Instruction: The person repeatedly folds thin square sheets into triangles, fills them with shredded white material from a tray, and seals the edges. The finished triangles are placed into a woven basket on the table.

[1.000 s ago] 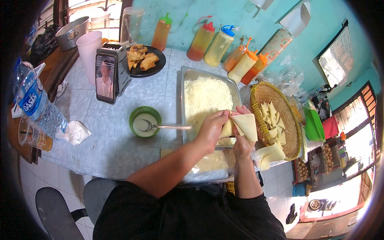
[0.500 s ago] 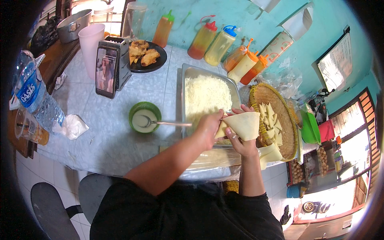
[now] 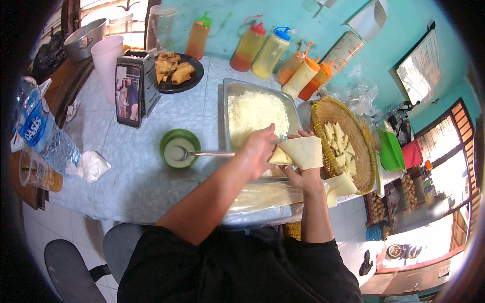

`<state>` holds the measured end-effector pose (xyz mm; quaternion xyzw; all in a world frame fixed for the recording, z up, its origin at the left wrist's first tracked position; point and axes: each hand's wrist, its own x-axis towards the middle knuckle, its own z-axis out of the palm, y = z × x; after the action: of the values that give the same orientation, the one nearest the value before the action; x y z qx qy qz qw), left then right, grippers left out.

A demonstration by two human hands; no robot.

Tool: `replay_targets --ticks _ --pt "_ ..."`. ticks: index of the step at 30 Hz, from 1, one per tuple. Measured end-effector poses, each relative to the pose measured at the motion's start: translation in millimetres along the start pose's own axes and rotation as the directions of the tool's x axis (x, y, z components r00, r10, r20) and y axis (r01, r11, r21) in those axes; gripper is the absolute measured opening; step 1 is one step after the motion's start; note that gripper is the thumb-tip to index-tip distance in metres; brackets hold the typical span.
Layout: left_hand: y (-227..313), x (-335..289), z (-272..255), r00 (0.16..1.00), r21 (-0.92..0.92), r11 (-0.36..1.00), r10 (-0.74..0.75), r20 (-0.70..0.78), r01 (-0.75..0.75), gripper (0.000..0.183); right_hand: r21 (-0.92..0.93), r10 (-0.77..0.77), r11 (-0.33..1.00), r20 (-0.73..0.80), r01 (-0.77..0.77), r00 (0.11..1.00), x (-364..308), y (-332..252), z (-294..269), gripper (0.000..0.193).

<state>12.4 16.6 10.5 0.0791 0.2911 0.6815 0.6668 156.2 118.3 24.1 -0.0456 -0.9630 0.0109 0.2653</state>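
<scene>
My right hand (image 3: pixel 305 181) holds a pale spring roll wrapper (image 3: pixel 306 152) folded into a cone shape, its thumb under it and fingertips behind it. My left hand (image 3: pixel 258 146) is closed at the wrapper's left edge, over the tray; some of its fingers are hidden. A steel tray (image 3: pixel 227 111) of shredded white filling (image 3: pixel 255 113) lies just beyond my hands. To the right, a round woven basket (image 3: pixel 365 171) holds several folded triangles (image 3: pixel 339 144). More flat wrappers (image 3: pixel 339 188) hang by the basket's near edge. A plastic sheet (image 3: pixel 262 199) lies under my wrists.
Left of the tray stands a green bowl (image 3: pixel 165 150) of whitish liquid with a spoon (image 3: pixel 209 153). Behind are a phone (image 3: pixel 128 96) on a stand, a black plate (image 3: pixel 196 78) of fried food and several sauce bottles (image 3: pixel 247 48). A water bottle (image 3: pixel 48 129) leans at the left.
My left hand has shifted slightly from the wrapper's top toward its left edge, and the folded left corner shows more. The whole view has shifted a little.
</scene>
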Motion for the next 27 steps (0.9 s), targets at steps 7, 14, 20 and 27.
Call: replay_targets --ticks 7,14,20,27 --pt "3.0 2.5 -1.2 0.997 0.356 0.932 0.051 0.056 -0.068 0.055 0.904 0.642 0.222 0.146 -0.365 0.753 -10.8 -6.8 14.9 0.033" --pt "5.1 -4.3 -3.2 0.957 0.52 0.826 0.079 0.278 -0.219 0.037 0.859 0.598 -0.279 0.505 -0.429 0.623 -5.1 -21.7 11.4 0.034" --pt "-1.9 -3.8 1.9 0.927 0.387 0.86 0.221 0.303 -0.332 0.026 0.868 0.51 -0.146 0.477 -0.474 0.716 -4.1 -28.4 7.8 0.052" --pt "1.4 -3.8 5.2 0.931 0.467 0.805 0.324 0.169 -0.365 0.027 0.82 0.483 -0.036 0.515 -0.571 0.708 -1.7 -23.3 7.6 0.053"
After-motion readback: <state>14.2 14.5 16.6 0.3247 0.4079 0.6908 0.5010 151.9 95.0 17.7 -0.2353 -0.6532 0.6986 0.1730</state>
